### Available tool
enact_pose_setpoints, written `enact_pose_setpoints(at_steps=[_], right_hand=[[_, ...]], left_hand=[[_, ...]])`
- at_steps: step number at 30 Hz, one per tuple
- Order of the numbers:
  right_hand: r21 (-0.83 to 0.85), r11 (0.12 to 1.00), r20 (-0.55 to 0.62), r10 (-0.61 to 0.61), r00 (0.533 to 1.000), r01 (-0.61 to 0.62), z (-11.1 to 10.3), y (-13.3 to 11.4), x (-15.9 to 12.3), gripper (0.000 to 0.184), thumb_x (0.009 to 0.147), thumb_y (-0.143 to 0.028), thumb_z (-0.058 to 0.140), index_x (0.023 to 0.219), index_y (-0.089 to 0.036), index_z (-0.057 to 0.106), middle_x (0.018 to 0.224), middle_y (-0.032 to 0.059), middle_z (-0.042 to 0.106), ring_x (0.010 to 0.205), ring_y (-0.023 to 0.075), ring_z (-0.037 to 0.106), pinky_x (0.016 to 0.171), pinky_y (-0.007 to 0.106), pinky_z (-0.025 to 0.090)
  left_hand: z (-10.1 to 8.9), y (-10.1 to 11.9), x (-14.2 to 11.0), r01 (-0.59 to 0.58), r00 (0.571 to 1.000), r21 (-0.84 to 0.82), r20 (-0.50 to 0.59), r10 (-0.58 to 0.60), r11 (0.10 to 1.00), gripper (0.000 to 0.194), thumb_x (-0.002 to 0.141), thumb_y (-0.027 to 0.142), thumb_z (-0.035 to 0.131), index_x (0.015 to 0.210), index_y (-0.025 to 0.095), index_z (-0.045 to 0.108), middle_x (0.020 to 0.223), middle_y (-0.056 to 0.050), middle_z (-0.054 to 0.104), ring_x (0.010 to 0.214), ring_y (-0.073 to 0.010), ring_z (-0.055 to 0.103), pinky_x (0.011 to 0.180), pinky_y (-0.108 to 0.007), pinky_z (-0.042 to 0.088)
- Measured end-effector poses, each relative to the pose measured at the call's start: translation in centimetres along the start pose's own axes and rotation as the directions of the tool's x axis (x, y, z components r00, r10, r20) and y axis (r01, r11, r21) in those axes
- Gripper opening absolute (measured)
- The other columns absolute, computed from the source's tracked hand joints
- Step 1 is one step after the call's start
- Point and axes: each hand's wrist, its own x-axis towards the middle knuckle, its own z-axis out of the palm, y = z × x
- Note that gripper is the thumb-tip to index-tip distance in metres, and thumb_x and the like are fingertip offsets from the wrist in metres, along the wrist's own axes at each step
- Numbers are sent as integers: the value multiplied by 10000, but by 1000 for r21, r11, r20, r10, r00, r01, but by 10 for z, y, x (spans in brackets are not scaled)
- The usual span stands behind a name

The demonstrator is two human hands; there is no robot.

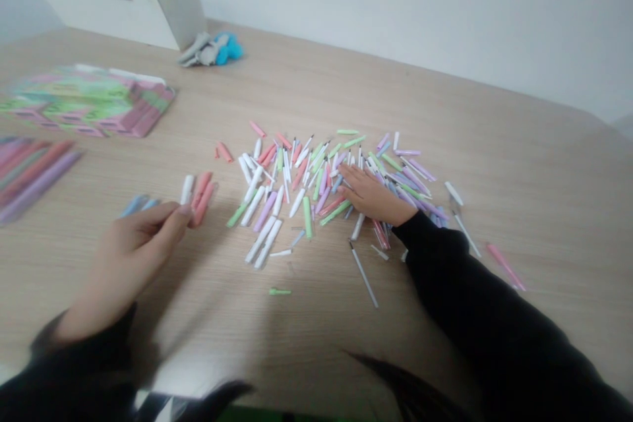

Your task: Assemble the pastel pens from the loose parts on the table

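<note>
pen parts [306,184], slim smooth tubes and tapered barrels that look like plastic, in white, coral, lilac, pale green and blue, lie in a loose, tangled heap at the middle of the pale wood-grained table [321,99]. thin white rods with dark tips poke out among them.

the person's right hand [376,198] rests palm down over the right part of the heap, fingers moderately spread and reaching across the pieces, covering some of them. the left hand [126,254] is to the left of the heap, thumb and forefinger pinched narrowly beside short white and coral barrels [198,198]; blur hides whether these are gripped. pale blue pieces [138,204] show just behind that hand.

a slender white rod [364,275] and a small light-green clip-like piece [280,291] lie on the near side, while a pink tube [505,266] lies apart at the right. on the left are long, blurred pastel cylinders [37,175] and, beyond them, glossy pink-and-green packs [99,102]. farther back, crumpled grey-and-blue soft material [210,51] sits beside a flat-sided white box [113,3]. black fabric sleeves [445,264] cover both forearms, the right one blocking part of the table.
</note>
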Motion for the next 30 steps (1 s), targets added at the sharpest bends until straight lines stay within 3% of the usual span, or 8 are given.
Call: enact_pose_setpoints(at_steps=[5, 11, 16, 20, 25, 30], right_hand=[[-45, 998, -62, -42, 997, 39, -8, -4, -6, 588, 1047, -397, 279, 1507, -63, 427, 1609, 217, 359, 1521, 311, 294, 1230, 540, 243], [-27, 994, 9, -105, 994, 105, -6, -12, -7, 518, 1054, -350, 290, 1512, -156, 436, 1619, 168, 363, 1520, 278, 306, 1218, 557, 261], [-83, 996, 6, -29, 1000, 29, -3, -8, -8, 596, 1052, -448, 314, 1551, -127, 367, 1648, 201, 275, 1539, 344, 233, 1222, 584, 223], [-37, 999, -50, 3, 999, -5, -5, -8, -11, 727, 1038, -546, 273, 1602, -91, 212, 1675, 211, 168, 1561, 331, 136, 1243, 550, 190], [-79, 997, -6, -25, 1000, 25, 1, -7, -13, 675, 1033, -571, 245, 1571, -173, 336, 1668, 152, 248, 1547, 353, 190, 1230, 570, 222], [-88, 995, 34, -43, 999, 46, 3, 5, -14, 668, 1023, -602, 238, 1580, -241, 317, 1669, 125, 253, 1540, 349, 212, 1201, 600, 275]], left_hand=[[-3, 9, -1, 26, 999, 40, 22, -27, 999, 357, 860, 488, 454, 664, 212, 568, 551, 40, 434, 572, -165, 458, 600, -279, 335], [-3, 8, 2, 74, 997, 54, 30, -76, 996, 362, 800, 528, 435, 678, 222, 584, 560, 27, 491, 580, -194, 502, 603, -303, 360], [-2, 4, 5, 90, 995, 71, 31, -93, 993, 367, 763, 548, 424, 653, 230, 574, 542, 24, 488, 579, -206, 515, 596, -311, 363], [-2, 6, 5, 89, 996, 72, 24, -91, 993, 387, 766, 554, 423, 646, 225, 590, 557, 17, 525, 581, -202, 531, 598, -309, 375], [-4, 12, 4, 79, 995, 79, 55, -84, 994, 422, 781, 566, 409, 666, 214, 612, 577, 9, 564, 601, -209, 560, 608, -310, 396], [-2, 8, 5, -10, 998, 39, 64, 7, 999, 418, 841, 521, 397, 663, 200, 598, 585, 7, 567, 597, -190, 557, 597, -290, 399]])
